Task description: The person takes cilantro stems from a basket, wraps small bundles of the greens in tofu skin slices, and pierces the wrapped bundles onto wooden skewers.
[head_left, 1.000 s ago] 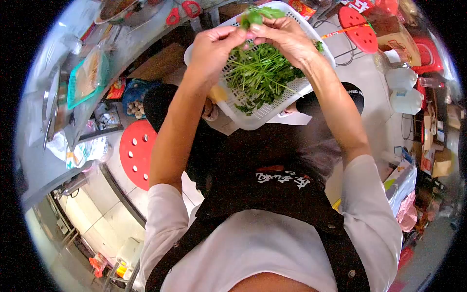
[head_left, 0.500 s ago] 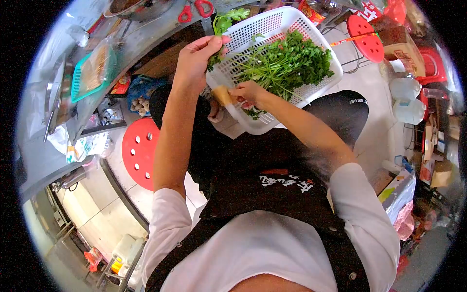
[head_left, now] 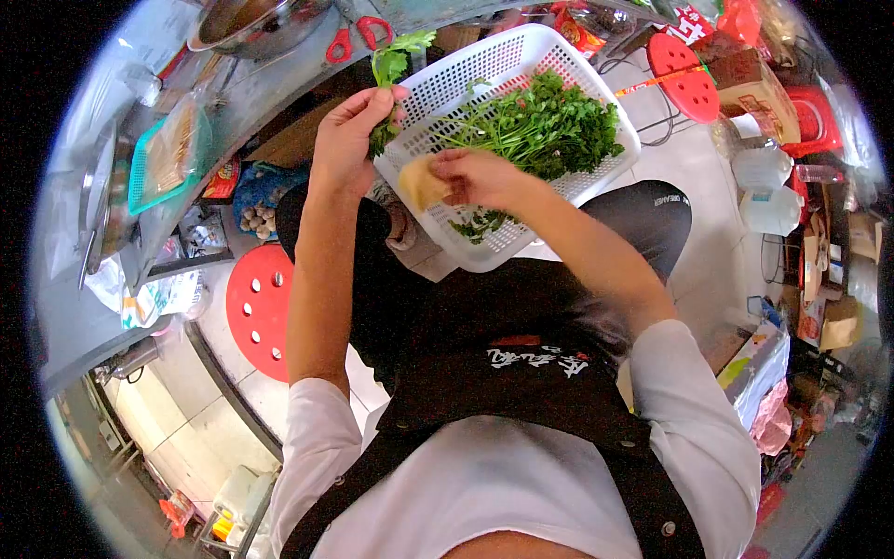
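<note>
A white perforated basket (head_left: 610,116) rests over my lap with a pile of leafy green herbs (head_left: 549,130) inside. My left hand (head_left: 349,135) pinches a small bunch of herbs (head_left: 392,63) at the basket's left edge, leaves pointing up. Over the near left part of the basket, my right hand (head_left: 480,180) has its fingers closed on a tan, sponge-like piece (head_left: 424,183), whose exact nature is unclear. A few loose sprigs (head_left: 480,225) lie in the near corner.
Red-handled scissors (head_left: 358,39) and a metal bowl (head_left: 251,23) are on the grey table at upper left. A red stool (head_left: 261,312) stands at left, another (head_left: 683,77) at upper right. Plastic jugs (head_left: 771,211) and boxes line the right side.
The hands have parted from above the basket. My left hand has moved left with the herbs; my right hand has come down and taken hold of the tan piece, which is now raised slightly.
</note>
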The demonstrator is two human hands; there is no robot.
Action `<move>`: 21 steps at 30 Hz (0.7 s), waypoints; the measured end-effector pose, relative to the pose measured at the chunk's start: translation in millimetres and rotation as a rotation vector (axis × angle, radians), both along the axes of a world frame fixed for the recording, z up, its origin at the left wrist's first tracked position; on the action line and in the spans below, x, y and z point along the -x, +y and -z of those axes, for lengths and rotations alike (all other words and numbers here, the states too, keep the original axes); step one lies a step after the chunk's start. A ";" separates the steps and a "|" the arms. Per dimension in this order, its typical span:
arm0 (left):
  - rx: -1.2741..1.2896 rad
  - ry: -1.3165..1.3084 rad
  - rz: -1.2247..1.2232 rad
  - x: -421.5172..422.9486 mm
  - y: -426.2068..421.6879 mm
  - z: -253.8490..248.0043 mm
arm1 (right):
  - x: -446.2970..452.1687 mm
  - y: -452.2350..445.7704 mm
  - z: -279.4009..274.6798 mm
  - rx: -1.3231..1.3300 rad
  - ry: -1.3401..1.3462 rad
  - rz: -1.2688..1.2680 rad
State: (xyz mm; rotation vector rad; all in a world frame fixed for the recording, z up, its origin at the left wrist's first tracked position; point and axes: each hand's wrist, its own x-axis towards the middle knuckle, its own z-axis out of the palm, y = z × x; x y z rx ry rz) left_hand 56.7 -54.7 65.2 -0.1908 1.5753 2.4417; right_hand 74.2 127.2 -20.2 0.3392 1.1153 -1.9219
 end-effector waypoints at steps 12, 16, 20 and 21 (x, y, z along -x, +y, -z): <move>-0.505 -0.353 0.100 -33.4 34.4 31.6 | 13.5 36.0 -74.1 -0.623 1.062 -0.020; -0.574 -0.247 0.145 -36.6 39.8 35.2 | 6.6 26.0 -78.9 -0.876 1.177 -0.036; -0.524 -0.297 0.068 -34.7 35.9 38.3 | 10.2 26.7 -67.3 -0.574 1.067 0.004; -0.503 -0.299 0.056 -35.5 35.9 35.9 | 10.8 26.4 -66.9 -0.463 1.000 0.023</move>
